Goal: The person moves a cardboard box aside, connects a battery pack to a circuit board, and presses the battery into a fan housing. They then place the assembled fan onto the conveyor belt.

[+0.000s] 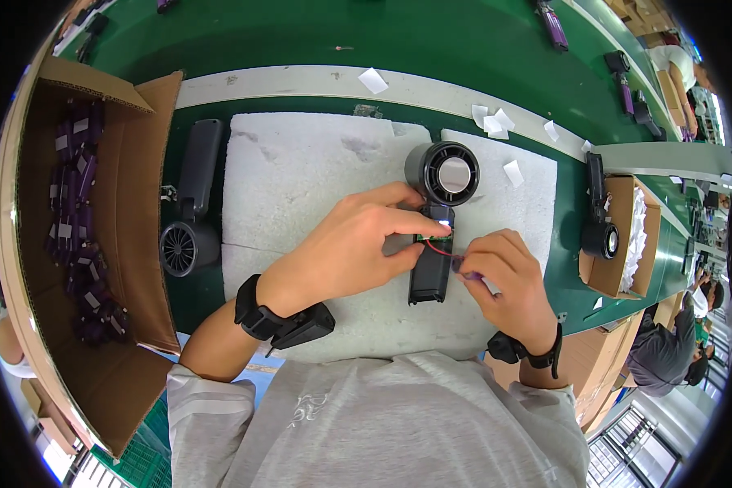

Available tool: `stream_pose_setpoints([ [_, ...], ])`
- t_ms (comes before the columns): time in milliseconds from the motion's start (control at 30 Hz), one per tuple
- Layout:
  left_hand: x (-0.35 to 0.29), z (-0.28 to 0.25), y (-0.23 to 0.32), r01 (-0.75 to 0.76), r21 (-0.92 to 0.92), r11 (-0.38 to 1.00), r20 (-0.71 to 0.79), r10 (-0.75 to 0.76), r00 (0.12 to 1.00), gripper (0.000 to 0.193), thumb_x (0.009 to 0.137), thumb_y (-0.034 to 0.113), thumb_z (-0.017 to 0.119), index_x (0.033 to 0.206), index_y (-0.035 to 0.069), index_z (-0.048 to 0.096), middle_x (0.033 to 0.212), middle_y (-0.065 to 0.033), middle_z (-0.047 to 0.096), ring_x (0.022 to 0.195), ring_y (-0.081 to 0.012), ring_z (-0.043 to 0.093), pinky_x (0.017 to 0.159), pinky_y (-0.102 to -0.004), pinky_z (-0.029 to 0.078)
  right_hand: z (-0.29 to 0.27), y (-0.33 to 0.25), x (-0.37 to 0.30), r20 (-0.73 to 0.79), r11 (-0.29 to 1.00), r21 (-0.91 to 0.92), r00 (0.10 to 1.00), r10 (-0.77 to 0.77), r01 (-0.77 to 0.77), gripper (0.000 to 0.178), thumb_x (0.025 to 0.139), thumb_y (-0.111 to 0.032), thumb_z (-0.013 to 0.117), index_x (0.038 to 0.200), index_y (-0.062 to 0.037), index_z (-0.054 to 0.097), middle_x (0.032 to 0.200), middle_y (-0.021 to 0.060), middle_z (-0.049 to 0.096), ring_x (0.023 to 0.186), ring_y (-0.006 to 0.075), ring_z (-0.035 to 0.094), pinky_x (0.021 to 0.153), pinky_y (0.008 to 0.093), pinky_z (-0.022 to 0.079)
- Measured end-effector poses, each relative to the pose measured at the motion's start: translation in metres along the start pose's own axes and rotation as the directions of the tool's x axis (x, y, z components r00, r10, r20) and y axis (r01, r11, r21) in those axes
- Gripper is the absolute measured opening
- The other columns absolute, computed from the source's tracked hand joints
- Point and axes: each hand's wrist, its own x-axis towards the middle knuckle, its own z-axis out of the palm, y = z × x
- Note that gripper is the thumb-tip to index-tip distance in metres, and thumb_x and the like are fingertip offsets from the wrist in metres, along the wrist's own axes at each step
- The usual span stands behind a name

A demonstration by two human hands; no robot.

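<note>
A black handheld fan (437, 213) lies on a white foam pad (301, 187), round head away from me, its handle opened so a small green board shows. My left hand (358, 244) grips the handle at the board. My right hand (508, 272) pinches a small purple part (469, 276), joined to the handle by a thin red wire (441, 250).
A second black fan (189, 211) lies left of the pad. An open cardboard box (81, 244) at far left holds several purple parts. Another box (614, 244) with a fan (599, 220) stands right. White paper scraps (493, 124) dot the green bench. Other people work at far right.
</note>
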Motion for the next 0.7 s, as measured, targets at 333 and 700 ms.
stream_pose_setpoints([
  [333, -0.002, 0.012, 0.0, 0.065, -0.041, 0.997, -0.078, -0.068, 0.995, 0.032, 0.074, -0.002, 0.066, 0.102, 0.012, 0.074, 0.107, -0.0138, 0.063, 0.089, -0.0257, 0.065, 0.074, -0.0299, 0.052, 0.007, -0.008, -0.033, -0.247, 0.998, -0.015, 0.968, 0.053, -0.058, 0.024, 0.068, 0.009, 0.071, 0.09, -0.0003, 0.067, 0.099, 0.0107, 0.066, 0.086, 0.0297, 0.063, 0.071, 0.0356, 0.053],
  [700, -0.003, 0.021, 0.0, -0.024, 0.02, 1.0, -0.162, 0.026, 0.986, 0.029, 0.074, 0.0, 0.064, 0.1, 0.012, 0.071, 0.102, -0.0133, 0.061, 0.092, -0.0302, 0.062, 0.078, -0.0355, 0.051, 0.0, -0.01, -0.03, -0.163, 0.96, -0.276, 0.987, -0.004, -0.042, 0.014, 0.069, 0.006, 0.073, 0.081, 0.0036, 0.066, 0.103, 0.0147, 0.068, 0.094, 0.0305, 0.065, 0.074, 0.0347, 0.054],
])
